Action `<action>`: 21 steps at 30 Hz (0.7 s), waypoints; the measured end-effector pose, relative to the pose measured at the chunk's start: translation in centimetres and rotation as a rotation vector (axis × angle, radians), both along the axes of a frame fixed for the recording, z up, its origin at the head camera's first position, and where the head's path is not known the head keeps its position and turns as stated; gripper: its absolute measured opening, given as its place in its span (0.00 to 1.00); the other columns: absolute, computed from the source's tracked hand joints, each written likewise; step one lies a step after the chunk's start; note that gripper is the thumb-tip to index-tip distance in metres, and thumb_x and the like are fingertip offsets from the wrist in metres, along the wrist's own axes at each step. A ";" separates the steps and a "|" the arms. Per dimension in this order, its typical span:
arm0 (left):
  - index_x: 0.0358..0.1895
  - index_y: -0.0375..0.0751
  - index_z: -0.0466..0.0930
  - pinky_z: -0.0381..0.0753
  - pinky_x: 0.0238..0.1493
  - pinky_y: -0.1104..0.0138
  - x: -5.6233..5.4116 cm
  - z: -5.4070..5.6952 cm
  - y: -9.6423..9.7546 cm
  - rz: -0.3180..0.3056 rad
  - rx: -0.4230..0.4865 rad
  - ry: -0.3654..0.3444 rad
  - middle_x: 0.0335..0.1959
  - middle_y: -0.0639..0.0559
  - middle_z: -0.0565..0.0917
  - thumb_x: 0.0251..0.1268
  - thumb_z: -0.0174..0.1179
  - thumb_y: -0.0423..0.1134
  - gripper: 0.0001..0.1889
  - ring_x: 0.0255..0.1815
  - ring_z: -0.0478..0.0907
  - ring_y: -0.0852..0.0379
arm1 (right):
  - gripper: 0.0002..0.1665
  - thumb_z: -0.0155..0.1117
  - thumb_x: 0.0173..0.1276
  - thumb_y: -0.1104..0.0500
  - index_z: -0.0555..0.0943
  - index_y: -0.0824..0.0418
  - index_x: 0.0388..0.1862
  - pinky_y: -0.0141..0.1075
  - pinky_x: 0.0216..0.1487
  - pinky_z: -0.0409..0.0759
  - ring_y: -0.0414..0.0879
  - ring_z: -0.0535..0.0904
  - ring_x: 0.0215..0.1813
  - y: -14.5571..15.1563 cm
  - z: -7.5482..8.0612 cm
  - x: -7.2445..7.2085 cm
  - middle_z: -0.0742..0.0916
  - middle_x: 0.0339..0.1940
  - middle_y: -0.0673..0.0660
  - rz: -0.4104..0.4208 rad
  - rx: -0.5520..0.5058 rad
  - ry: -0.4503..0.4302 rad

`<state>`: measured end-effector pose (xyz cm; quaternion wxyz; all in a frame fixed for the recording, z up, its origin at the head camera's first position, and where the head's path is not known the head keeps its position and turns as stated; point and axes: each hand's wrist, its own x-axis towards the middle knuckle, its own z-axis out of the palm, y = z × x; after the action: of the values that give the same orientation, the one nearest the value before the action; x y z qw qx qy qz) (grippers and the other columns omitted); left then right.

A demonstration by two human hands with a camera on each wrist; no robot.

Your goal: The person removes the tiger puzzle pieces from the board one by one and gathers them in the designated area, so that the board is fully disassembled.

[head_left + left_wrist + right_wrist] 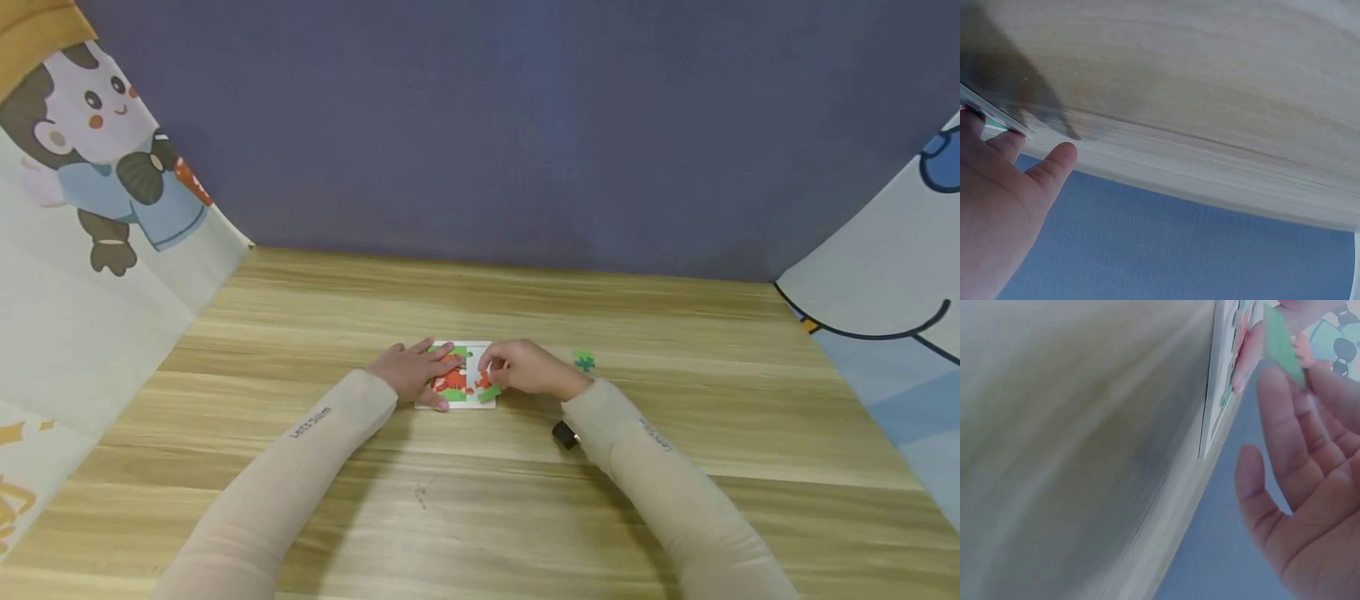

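A small puzzle board (pixel 456 405) with a white border lies on the table; red and green puzzle pieces (pixel 450 381) fill its left part. My left hand (pixel 408 371) rests on the board with fingers spread over those pieces. In the head view my right hand (pixel 528 367) is over the board's right side, pinching a red and green puzzle piece (pixel 489 390) between thumb and fingers. The right wrist view shows this puzzle piece (pixel 1282 347) tilted and raised from the board (pixel 1211 406). Another green puzzle piece (pixel 583 360) lies beyond my right wrist.
A small black object (pixel 565 435) sits beside the right sleeve, partly hidden by it. The wood-grain table (pixel 450 517) ends at a dark blue partition (pixel 480 133) at the back. Printed cartoon panels (pixel 105 167) stand at both sides.
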<state>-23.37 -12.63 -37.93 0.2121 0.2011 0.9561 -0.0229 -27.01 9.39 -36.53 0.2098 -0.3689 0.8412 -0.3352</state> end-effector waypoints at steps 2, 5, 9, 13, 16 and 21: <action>0.77 0.59 0.47 0.51 0.70 0.45 0.0 0.0 0.0 -0.001 0.007 -0.002 0.78 0.57 0.44 0.58 0.54 0.66 0.45 0.77 0.40 0.48 | 0.07 0.57 0.66 0.72 0.80 0.68 0.41 0.31 0.31 0.76 0.40 0.74 0.27 0.5 -0.1 0.0 0.81 0.28 0.53 -0.021 -0.034 -0.030; 0.77 0.59 0.47 0.50 0.70 0.45 0.0 0.0 0.0 0.005 0.019 -0.011 0.78 0.57 0.44 0.58 0.55 0.66 0.45 0.77 0.40 0.48 | 0.06 0.57 0.68 0.71 0.80 0.70 0.42 0.34 0.31 0.79 0.42 0.76 0.27 1.4 -0.2 0.1 0.82 0.28 0.54 -0.036 -0.072 -0.051; 0.77 0.58 0.48 0.50 0.70 0.44 0.0 0.0 0.0 0.007 0.028 -0.015 0.78 0.57 0.44 0.58 0.56 0.65 0.45 0.77 0.40 0.48 | 0.08 0.58 0.68 0.71 0.80 0.72 0.44 0.36 0.32 0.80 0.43 0.78 0.27 2.6 -0.8 0.0 0.82 0.29 0.57 -0.064 -0.094 -0.069; 0.77 0.58 0.48 0.50 0.70 0.44 0.0 0.0 -0.1 0.004 0.035 -0.017 0.78 0.56 0.44 0.59 0.56 0.64 0.45 0.77 0.39 0.48 | 0.09 0.57 0.67 0.72 0.80 0.72 0.45 0.35 0.32 0.79 0.43 0.78 0.29 3.5 -1.1 -0.2 0.83 0.31 0.57 -0.107 -0.090 -0.073; 0.77 0.58 0.47 0.49 0.70 0.44 0.0 0.0 -0.1 0.003 0.036 -0.018 0.78 0.56 0.44 0.59 0.56 0.64 0.45 0.77 0.39 0.48 | 0.11 0.56 0.67 0.72 0.80 0.72 0.47 0.33 0.30 0.76 0.44 0.77 0.29 4.1 -1.0 -0.2 0.82 0.30 0.56 -0.132 -0.082 -0.070; 0.77 0.58 0.46 0.50 0.70 0.44 0.0 0.1 0.0 -0.005 0.025 -0.017 0.78 0.56 0.43 0.60 0.55 0.65 0.45 0.77 0.39 0.48 | 0.12 0.56 0.66 0.72 0.79 0.73 0.47 0.32 0.29 0.75 0.45 0.77 0.28 5.1 -1.0 -0.1 0.82 0.29 0.56 -0.151 -0.076 -0.074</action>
<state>-23.33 -12.62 -37.85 0.2175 0.2061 0.9540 -0.0099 -27.13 14.49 -37.49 0.2006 -0.2997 0.8449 -0.3951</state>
